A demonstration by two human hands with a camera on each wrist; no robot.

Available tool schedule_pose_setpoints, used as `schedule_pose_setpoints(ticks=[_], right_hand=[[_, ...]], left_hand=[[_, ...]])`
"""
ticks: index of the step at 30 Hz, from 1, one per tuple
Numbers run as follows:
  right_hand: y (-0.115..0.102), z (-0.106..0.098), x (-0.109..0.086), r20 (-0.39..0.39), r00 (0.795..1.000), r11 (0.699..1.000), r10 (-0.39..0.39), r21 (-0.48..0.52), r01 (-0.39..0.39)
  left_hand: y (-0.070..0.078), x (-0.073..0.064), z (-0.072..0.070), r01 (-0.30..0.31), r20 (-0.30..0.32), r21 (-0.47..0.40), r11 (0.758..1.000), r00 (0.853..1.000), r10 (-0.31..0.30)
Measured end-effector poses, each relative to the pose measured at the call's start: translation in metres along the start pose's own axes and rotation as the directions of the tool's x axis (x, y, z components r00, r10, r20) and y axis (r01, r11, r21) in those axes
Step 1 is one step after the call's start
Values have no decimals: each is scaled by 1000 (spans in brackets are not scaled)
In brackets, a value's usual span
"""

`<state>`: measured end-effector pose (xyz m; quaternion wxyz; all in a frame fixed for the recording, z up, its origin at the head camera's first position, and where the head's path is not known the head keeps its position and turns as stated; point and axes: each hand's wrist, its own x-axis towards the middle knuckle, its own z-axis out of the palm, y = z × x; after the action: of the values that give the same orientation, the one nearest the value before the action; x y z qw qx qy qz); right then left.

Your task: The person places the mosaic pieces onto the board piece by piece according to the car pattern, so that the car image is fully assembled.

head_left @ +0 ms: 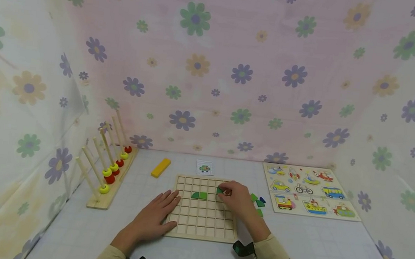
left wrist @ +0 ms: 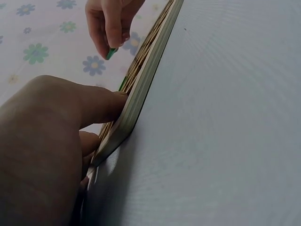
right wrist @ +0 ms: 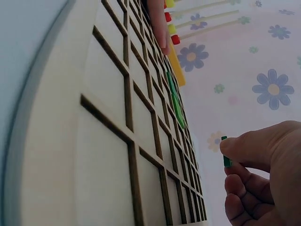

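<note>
A wooden grid board [head_left: 202, 227] lies flat on the table, with a dark green rounded tile [head_left: 195, 195] and a light green square tile [head_left: 203, 195] side by side in its cells. My right hand [head_left: 236, 199] pinches a small green tile [right wrist: 226, 151] between thumb and finger above the board's upper right part. Along the board's left edge my left hand [head_left: 155, 217] rests with its fingers spread; in the left wrist view its thumb [left wrist: 106, 104] touches the rim. Several loose green tiles [head_left: 260, 203] and a blue one lie right of the board, partly behind the right forearm.
At the left stands a wooden peg rack [head_left: 98, 202] with red and yellow beads. A yellow block [head_left: 161, 168] and a small card with a turtle-like picture [head_left: 205, 168] lie beyond the board. A vehicle picture puzzle [head_left: 311, 192] lies at the right. Flowered cloth [head_left: 212, 83] walls surround the table.
</note>
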<state>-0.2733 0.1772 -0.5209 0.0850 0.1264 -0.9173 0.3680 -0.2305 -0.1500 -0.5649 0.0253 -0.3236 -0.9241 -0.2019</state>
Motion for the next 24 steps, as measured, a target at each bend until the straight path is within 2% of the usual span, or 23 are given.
schedule_pose_setpoints(ticks=[3,10,16,20,24], right_hand=[[-1,5,0,16,1000,1000,5,5,-5],[-2,17,1,38,998,999,-48,12,47],[0,24,-2,61,997,999,-53,11,52],[1,25,-3,66,995,997,-75,0,75],[3,27,-4,64,994,996,-86,-3,86]], left_hand=[[-1,-1,0,-13,0,-8,1000,1000,13],[-4,0,0,-21,5,-47,999,1000,21],[-2,0,-3,-37,0,-12,999,999,37],[-1,-1,-2,-58,-33,-7,998,998,58],[-1,-2,-1,-51,-37,-9,999,998,50]])
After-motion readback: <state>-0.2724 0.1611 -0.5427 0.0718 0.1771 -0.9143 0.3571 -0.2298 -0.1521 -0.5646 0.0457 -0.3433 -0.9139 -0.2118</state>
